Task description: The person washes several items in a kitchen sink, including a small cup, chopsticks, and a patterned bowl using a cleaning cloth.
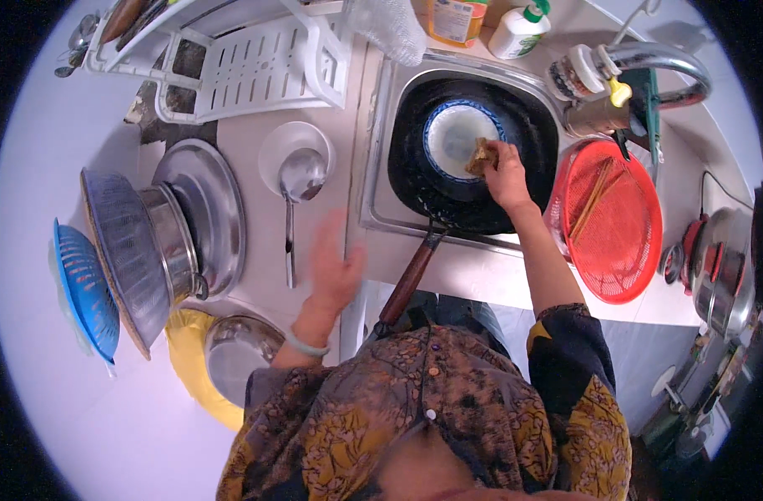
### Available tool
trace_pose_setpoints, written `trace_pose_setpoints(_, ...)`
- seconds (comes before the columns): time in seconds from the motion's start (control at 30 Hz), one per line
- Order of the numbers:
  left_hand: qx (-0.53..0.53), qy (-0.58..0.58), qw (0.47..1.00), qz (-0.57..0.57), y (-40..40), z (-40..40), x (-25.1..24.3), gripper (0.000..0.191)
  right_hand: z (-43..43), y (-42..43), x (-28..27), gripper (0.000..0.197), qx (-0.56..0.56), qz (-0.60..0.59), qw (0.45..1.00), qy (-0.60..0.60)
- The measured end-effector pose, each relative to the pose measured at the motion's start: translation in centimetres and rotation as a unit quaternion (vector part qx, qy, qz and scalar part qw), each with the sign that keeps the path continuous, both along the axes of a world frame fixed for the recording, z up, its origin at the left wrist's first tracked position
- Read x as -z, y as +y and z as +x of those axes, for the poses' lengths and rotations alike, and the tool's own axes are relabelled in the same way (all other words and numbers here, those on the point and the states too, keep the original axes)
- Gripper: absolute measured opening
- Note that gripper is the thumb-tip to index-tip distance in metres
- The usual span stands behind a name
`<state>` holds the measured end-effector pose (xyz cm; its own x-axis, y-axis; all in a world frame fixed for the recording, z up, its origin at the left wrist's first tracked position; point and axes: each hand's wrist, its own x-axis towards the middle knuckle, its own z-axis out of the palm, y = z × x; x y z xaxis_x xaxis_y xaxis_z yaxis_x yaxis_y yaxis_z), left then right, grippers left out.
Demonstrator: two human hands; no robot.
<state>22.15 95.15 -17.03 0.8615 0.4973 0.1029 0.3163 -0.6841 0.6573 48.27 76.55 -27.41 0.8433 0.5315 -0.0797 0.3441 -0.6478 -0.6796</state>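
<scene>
My right hand grips a brown scrubber at the right side of a white bowl with a blue patterned rim. The bowl sits in a black wok that rests in the steel sink. Toward my body juts the wok's wooden handle. Blurred, my left hand is over the counter left of the sink, thumb apart and nothing seen in it. Nearest to it is a steel ladle, whose head lies over a white bowl.
A red mesh basket with chopsticks stands right of the sink. The curved faucet and a pump bottle are behind. At left are a white rack, a steel lid and stacked colanders.
</scene>
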Motion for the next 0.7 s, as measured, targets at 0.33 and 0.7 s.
trace_pose_setpoints(0.33, -0.138, 0.246, 0.900, -0.333, -4.4, 17.4, 12.3, 0.035, 1.9, 2.4, 3.4, 0.030, -0.194, -0.209, 0.951, -0.124)
trace_pose_setpoints(0.7, -0.210, 0.193, 0.792, -0.540, -5.0, 19.7, 13.8, 0.035, 3.5, 1.9, 4.9, 0.016, 0.121, -0.003, 0.987, -0.104)
